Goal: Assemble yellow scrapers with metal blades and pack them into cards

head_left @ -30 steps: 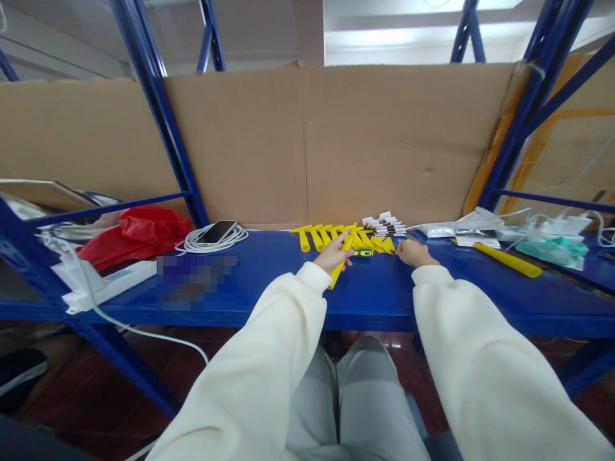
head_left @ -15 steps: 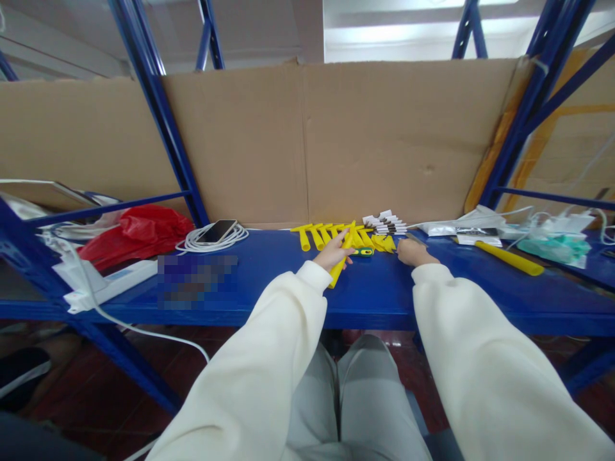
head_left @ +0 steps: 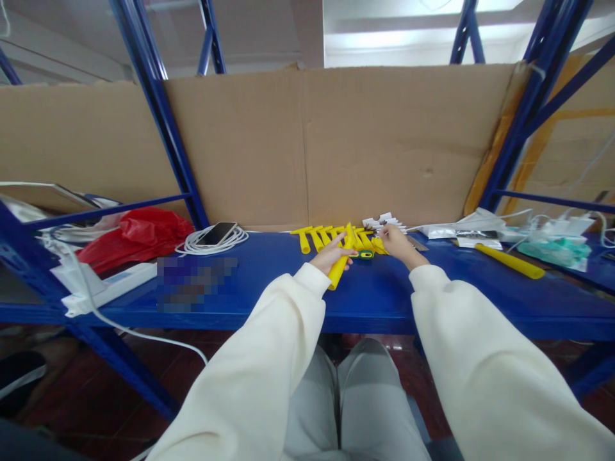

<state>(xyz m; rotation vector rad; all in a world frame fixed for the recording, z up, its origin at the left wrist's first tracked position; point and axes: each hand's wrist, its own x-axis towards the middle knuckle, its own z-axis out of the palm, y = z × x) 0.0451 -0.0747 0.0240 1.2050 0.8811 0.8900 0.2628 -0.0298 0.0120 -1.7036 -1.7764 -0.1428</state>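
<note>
My left hand [head_left: 330, 255] is closed around a yellow T-shaped plastic handle [head_left: 339, 270], holding it tilted with its wider head up. Behind it, several similar yellow handles [head_left: 304, 242] lie in a row on the blue shelf top. My right hand [head_left: 394, 239] is at the small yellow pieces [head_left: 379, 246], its fingers pinched together; whatever is between them is too small to make out. Just beyond the fingers are several small white-and-black pieces [head_left: 383, 220]. A green-and-yellow tool handle [head_left: 363, 255] lies between my hands, and a flat grey strip [head_left: 417, 243] lies beside my right wrist.
To the left are a phone [head_left: 218, 233] on a coiled white cable [head_left: 192, 246], a red bag [head_left: 139, 234] and a white power strip [head_left: 125, 280]. A long yellow tube [head_left: 512, 261] and a green bundle [head_left: 552, 250] lie right. Cardboard [head_left: 336, 147] closes off the back.
My right hand has moved left and slightly away from me, off the grey strip to the small yellow pieces. The left hand keeps its grip on the yellow handle, nearly still.
</note>
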